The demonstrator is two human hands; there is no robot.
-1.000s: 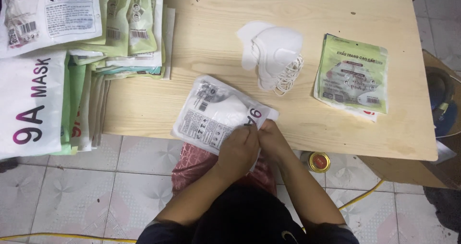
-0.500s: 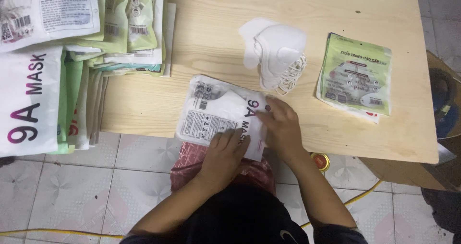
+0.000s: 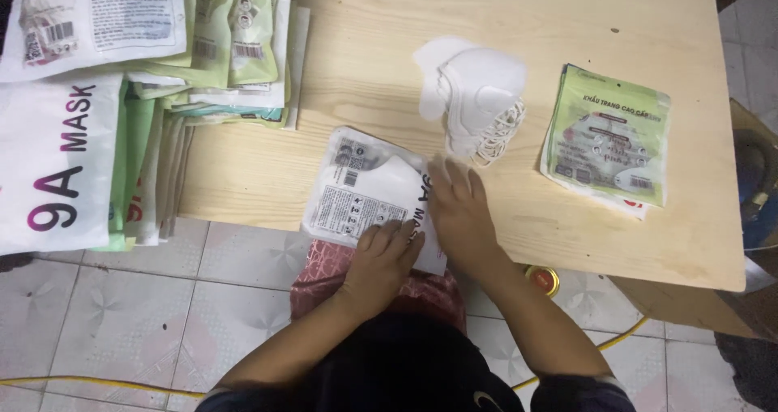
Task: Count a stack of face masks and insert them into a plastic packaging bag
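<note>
Packing workshop: stacked mask packets [image 3: 203, 47]

a flat white printed mask pouch [image 3: 361, 193] lies at the table's near edge, pinned under both hands' fingertips.

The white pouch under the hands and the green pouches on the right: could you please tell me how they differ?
The white pouch is mostly white and grey; the green pouches are pale green. The white pouch overhangs the table's near edge, pressed by the left hand and the right hand; the green pouches lie untouched, fully on the table. Both are flat, printed packets.
</note>
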